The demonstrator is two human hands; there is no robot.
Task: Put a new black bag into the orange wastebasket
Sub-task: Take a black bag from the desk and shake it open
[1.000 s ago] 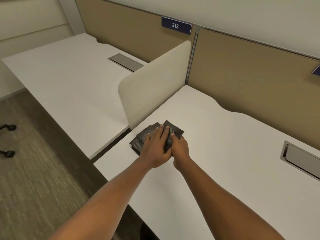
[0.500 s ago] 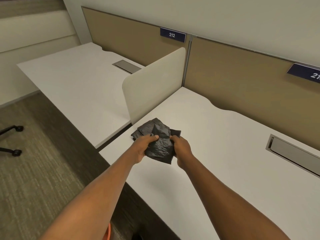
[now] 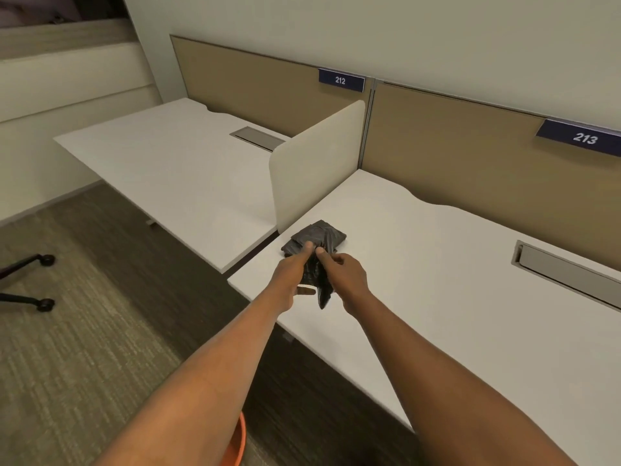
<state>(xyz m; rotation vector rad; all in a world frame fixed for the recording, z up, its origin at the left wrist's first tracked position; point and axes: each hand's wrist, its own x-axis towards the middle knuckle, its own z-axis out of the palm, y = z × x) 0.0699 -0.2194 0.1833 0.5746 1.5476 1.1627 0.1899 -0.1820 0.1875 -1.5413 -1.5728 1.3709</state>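
Currently, left hand [image 3: 291, 279] and right hand [image 3: 346, 274] each pinch one black bag [image 3: 316, 280], lifted off the folded stack [image 3: 317, 237] on the tabletop [image 3: 420, 264]. Remaining: unfold it, then line the orange wastebasket [image 3: 238, 442], near bottom edge.

Both bare arms reach forward over the desk [image 3: 437, 264] edge, nearly straight. Left hand [image 3: 290, 280] and right hand [image 3: 346, 274] sit close together above the near corner, knuckles up, fingertips pinched on one black bag [image 3: 316, 277] dangling between them.
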